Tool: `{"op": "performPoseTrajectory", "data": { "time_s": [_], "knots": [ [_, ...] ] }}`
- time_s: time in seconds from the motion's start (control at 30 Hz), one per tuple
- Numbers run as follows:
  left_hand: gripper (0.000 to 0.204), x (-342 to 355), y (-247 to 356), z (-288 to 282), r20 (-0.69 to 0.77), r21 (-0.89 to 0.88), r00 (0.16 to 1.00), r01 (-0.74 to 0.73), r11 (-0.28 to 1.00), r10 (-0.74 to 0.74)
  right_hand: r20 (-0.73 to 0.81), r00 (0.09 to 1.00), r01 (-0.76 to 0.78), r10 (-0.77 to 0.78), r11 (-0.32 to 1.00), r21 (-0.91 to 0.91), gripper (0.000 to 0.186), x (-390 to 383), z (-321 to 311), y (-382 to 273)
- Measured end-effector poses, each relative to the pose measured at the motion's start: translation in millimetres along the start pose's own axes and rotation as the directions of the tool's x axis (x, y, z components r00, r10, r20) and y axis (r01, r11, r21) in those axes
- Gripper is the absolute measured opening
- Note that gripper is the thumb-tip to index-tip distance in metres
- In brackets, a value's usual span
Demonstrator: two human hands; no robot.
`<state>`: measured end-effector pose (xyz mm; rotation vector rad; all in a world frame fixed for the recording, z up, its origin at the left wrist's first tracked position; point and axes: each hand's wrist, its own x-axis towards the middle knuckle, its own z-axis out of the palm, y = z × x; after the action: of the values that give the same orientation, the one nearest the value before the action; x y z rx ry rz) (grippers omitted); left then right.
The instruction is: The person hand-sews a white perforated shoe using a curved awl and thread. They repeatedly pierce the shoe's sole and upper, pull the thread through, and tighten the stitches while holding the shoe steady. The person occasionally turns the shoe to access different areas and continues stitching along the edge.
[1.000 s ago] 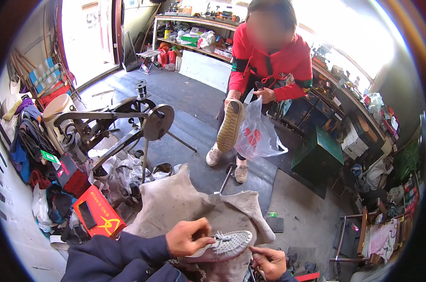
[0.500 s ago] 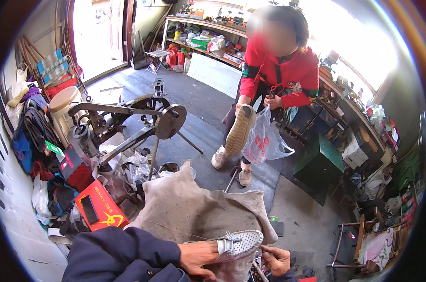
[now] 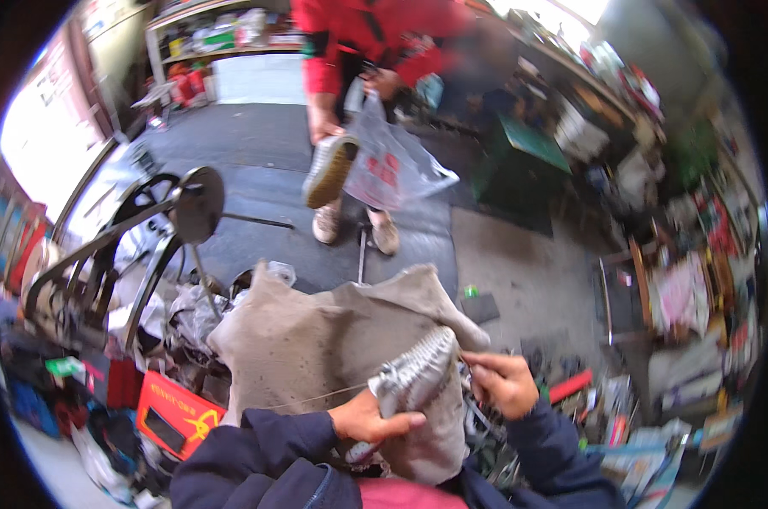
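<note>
My left hand (image 3: 372, 419) grips a grey-white knitted shoe (image 3: 416, 379) by its heel end, held over a grey cloth (image 3: 316, 339) that covers my lap. At the shoe's toe end my right hand (image 3: 504, 382) has its fingers pinched together; a thin thread (image 3: 316, 397) runs leftward from the shoe over the cloth. What the right fingers pinch is too small to tell. Across from me stands a person in a red jacket (image 3: 363, 34), holding another shoe (image 3: 329, 172) sole-out in one hand and a clear plastic bag (image 3: 394, 165) in the other.
A black iron machine with wheels (image 3: 159, 229) stands at the left. A red box (image 3: 173, 413) lies by my left knee among clutter. Shelves (image 3: 223, 38) line the back wall, and a crowded workbench (image 3: 655, 170) runs along the right. Tools litter the floor at the lower right (image 3: 570, 386).
The view has tilted down and moved closer, cutting off the standing person at the shoulders. My hands have turned the shoe more upright, and my right hand has risen to its toe end.
</note>
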<state>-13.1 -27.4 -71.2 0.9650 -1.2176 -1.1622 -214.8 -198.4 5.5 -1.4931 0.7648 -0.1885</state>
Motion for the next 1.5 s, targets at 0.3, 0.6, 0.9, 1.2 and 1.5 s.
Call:
{"op": "performPoseTrajectory", "data": {
  "time_s": [0.3,0.6,0.9,1.2,1.5],
  "knots": [
    [0.071,-21.7,5.7,-19.1,-0.05,-0.462,0.891,0.38,0.801,-0.451,0.045,0.999,0.016,-0.03,0.959,0.284,0.037,12.1,20.4,-0.4],
    [0.067,-12.3,12.7,-18.8,-0.027,-0.302,0.909,0.389,0.87,-0.416,0.041,0.998,0.025,-0.037,0.963,0.268,0.035,8.4,14.8,4.1],
    [0.085,-19.9,36.2,-16.0,0.179,0.14,0.974,0.114,0.984,-0.138,0.082,0.996,-0.046,0.042,0.998,0.044,0.035,-29.4,13.9,5.8],
    [0.083,-52.7,24.8,5.0,0.292,0.17,0.936,0.15,0.974,-0.195,0.111,0.977,-0.182,0.183,0.983,-0.016,0.033,-60.7,21.3,8.9],
    [0.069,-40.8,10.8,12.7,0.312,0.212,0.949,-0.121,0.97,0.05,0.08,0.966,-0.226,0.246,0.953,-0.203,0.028,-58.6,14.1,8.4]
  ]
}}
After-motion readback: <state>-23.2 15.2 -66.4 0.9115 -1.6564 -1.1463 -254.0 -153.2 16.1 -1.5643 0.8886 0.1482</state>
